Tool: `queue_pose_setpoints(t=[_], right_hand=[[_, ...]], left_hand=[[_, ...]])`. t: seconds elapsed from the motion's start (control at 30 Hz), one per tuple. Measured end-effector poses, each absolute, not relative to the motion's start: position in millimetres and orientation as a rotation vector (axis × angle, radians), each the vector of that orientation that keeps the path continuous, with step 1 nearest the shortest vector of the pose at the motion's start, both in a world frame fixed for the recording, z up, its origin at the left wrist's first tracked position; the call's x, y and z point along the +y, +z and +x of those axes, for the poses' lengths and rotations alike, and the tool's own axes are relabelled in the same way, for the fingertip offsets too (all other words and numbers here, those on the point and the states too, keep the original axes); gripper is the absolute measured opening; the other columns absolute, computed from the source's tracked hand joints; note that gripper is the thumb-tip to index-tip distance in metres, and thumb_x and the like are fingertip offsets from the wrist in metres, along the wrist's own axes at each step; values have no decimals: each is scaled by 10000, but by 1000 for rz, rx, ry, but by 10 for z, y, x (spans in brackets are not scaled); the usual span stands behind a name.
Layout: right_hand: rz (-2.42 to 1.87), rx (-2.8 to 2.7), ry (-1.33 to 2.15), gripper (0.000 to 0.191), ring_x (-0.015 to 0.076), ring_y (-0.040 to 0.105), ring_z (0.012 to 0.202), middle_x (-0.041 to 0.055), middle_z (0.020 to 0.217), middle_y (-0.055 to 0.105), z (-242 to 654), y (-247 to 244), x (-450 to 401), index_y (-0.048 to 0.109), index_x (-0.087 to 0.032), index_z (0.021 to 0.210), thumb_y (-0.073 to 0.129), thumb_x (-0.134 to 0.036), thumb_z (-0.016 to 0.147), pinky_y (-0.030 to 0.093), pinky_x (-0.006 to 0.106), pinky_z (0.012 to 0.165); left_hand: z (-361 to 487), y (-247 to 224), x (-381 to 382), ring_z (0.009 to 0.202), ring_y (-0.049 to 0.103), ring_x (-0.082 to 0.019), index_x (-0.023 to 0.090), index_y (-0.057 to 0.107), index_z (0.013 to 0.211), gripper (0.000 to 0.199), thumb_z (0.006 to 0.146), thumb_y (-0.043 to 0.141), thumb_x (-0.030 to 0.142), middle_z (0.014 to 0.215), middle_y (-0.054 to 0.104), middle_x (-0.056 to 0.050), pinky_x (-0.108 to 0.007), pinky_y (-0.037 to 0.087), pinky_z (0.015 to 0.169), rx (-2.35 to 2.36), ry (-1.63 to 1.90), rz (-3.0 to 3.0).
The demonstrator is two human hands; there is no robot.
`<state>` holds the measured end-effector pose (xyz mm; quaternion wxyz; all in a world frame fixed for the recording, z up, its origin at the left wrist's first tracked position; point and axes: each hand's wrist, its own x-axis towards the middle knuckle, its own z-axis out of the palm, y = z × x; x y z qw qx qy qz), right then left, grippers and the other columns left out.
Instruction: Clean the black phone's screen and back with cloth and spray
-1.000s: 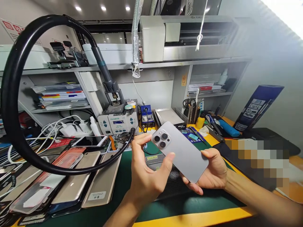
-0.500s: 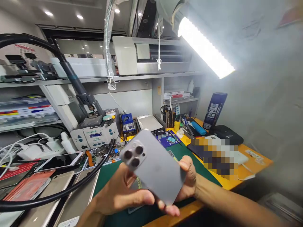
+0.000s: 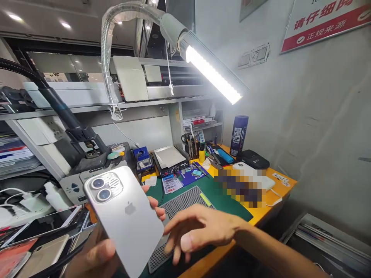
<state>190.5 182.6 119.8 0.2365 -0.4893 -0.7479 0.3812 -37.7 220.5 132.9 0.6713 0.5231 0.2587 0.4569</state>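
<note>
A silver phone, its back with the camera bump and apple logo facing the camera, is tilted at the lower left. My left hand grips it, the thumb on the near edge and fingertips showing along the far edge. My right hand is just right of the phone, fingers spread and curved, with nothing in them; its index fingertip is close to the phone's edge. Below lies a grey perforated pad with a yellow-green strip, on a green mat.
A lit lamp hangs over the desk. Behind the mat stand a heating plate, a blue device and a dark blue can. Phones and a power strip with white cables crowd the left. A white box lies right.
The phone has moved left in my left hand. My right hand has let go of it and opened. The view has turned right, showing more wall and the pad.
</note>
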Motion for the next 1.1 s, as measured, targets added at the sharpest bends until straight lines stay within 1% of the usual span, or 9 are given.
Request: queue_pose_setpoints(t=[0.1, 0.17, 0.27, 0.4, 0.57, 0.67, 0.73, 0.93, 1.1], right_hand=[[-1918, -1865, 482, 434, 284, 629, 1044, 175, 1161, 690, 2730, 1669, 2148, 683, -137, 1144, 453, -469, 989, 465, 369, 845], [-2140, -1787, 336, 351, 310, 593, 1134, 208, 1213, 647, 3090, 1792, 2460, 671, -87, 1139, 481, -351, 1007, 471, 417, 901], [-2372, -1755, 281, 308, 248, 629, 1074, 113, 1233, 628, 3279, 1685, 2827, 627, -150, 1205, 608, -352, 974, 531, 441, 909], [-2467, -1725, 233, 356, 233, 644, 1050, 112, 1241, 618, 3256, 1425, 2949, 600, -142, 1247, 643, -348, 960, 557, 429, 887], [-2279, -1664, 116, 281, 298, 664, 1008, 217, 1057, 688, 3153, 1525, 2821, 688, -47, 1037, 584, -301, 976, 518, 403, 875], [-1948, -1717, 249, 351, 199, 685, 770, 102, 905, 729, 2780, 1682, 2613, 678, -122, 1058, 455, -391, 1021, 533, 311, 731], [-1372, -1687, 600, 334, 177, 657, 669, 72, 820, 722, 2409, 1735, 2414, 683, -128, 1034, 547, -427, 977, 523, 293, 642], [-914, -1697, 487, 100, 142, 615, 768, 12, 825, 682, 1692, 1597, 2074, 750, -215, 956, 660, -227, 913, 487, 261, 696], [-959, -1604, 552, 30, 183, 608, 970, 35, 994, 623, 1749, 1477, 2160, 730, -232, 874, 736, -255, 855, 492, 311, 822]], left_hand=[[-608, 1323, 2363, 1111, 646, -464, 308, 668, 1250, 703, 603, 797, 550, 1223, 702, -118, -650, 517, 979, 562, 841, 1006], [-625, 1275, 2413, 1072, 661, -446, 257, 674, 1257, 681, 640, 772, 528, 1199, 707, -140, -644, 514, 977, 502, 773, 941], [-533, 1217, 2412, 993, 679, -408, 193, 691, 1249, 653, 683, 735, 515, 1159, 705, -176, -618, 536, 928, 365, 686, 859], [-466, 1216, 2371, 970, 663, -347, 164, 677, 1280, 640, 719, 705, 471, 1162, 683, -177, -537, 546, 889, 229, 606, 781], [-463, 1199, 2358, 1012, 647, -316, 151, 613, 1356, 709, 713, 718, 432, 1190, 660, -164, -493, 532, 909, 117, 523, 766], [-422, 1152, 2357, 1021, 650, -311, 155, 592, 1374, 716, 718, 720, 411, 1199, 658, -158, -501, 528, 914, 89, 483, 782], [-400, 1116, 2357, 1029, 655, -314, 162, 587, 1376, 720, 709, 736, 391, 1211, 661, -153, -512, 528, 915, 84, 463, 800], [-415, 1050, 2366, 965, 716, -339, 88, 662, 1250, 682, 667, 786, 420, 1082, 728, -178, -437, 539, 882, 186, 332, 814], [-412, 982, 2360, 991, 702, -314, 134, 638, 1291, 661, 690, 785, 367, 1138, 714, -165, -446, 554, 879, 214, 358, 745]])
